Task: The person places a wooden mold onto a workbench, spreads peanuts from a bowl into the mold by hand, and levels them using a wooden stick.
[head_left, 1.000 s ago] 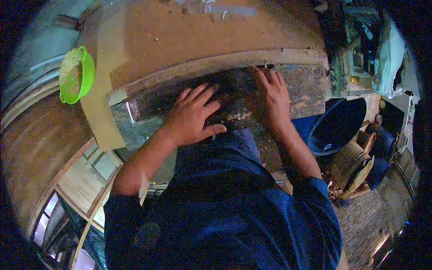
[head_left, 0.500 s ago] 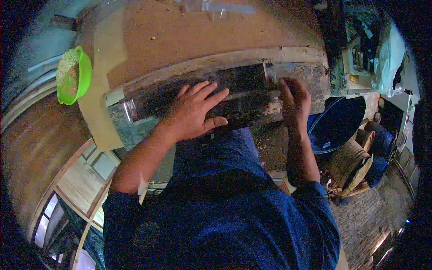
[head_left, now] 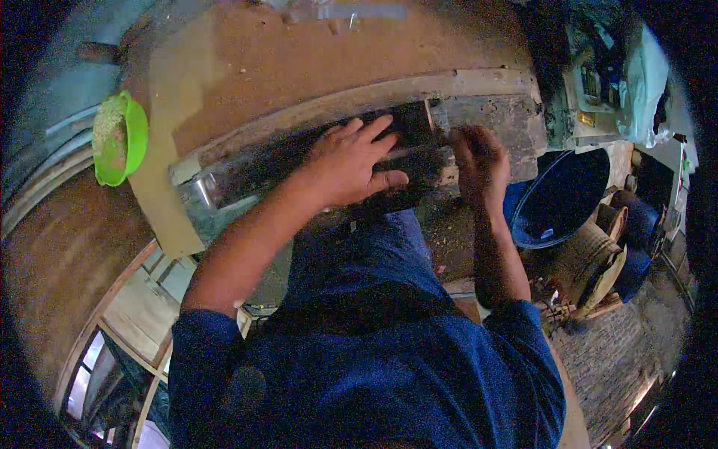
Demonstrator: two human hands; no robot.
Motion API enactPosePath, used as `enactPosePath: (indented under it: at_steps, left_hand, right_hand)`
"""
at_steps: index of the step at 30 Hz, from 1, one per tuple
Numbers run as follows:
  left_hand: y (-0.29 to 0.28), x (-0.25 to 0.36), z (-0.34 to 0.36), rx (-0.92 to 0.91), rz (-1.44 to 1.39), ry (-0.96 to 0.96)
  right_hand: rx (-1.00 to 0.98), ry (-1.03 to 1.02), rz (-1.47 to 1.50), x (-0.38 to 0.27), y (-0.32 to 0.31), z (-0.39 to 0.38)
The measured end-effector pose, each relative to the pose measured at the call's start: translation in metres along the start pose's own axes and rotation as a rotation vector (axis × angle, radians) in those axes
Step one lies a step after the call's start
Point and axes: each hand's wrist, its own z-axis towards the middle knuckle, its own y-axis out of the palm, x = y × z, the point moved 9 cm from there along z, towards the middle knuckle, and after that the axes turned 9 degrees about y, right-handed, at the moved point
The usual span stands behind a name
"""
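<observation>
My left hand (head_left: 351, 163) lies spread over a dark strip (head_left: 411, 123), fingers apart and palm down. The strip looks like thin sheet material, but its kind is hard to make out in the dim light. It rests lengthwise on a worn, stained wooden board (head_left: 497, 120) in front of me. Near the strip's right end, my right hand (head_left: 481, 166) is closed with the fingers curled together. Whatever those fingers pinch, if anything, is hidden. A shiny clear piece (head_left: 206, 188) shows at the left end of the board.
A bright green bowl (head_left: 134, 138) with pale grainy contents is at the far left. Beyond the board spreads a brown surface (head_left: 314, 56). To the right are a blue tub (head_left: 557, 206), a woven basket (head_left: 576, 258) and a whitish plastic bag (head_left: 647, 86).
My left hand has slid to the right along the dark strip, fingers still spread. The right hand has shifted slightly left and remains closed. The whole view has tilted a little.
</observation>
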Motion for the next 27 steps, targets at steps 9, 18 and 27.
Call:
enactPosePath:
  at_steps: [9, 18, 27]
  left_hand:
    - [-0.003, 0.007, 0.011, 0.019, 0.010, 0.036]
    - [0.007, -0.004, -0.001, -0.063, -0.030, -0.004]
    - [0.001, -0.013, -0.029, -0.065, 0.011, -0.029]
  right_hand:
    - [0.044, -0.073, -0.199, -0.023, -0.006, -0.003]
    - [0.015, -0.005, -0.133, -0.028, -0.011, -0.004]
    - [0.038, -0.018, -0.164, -0.016, -0.014, 0.000]
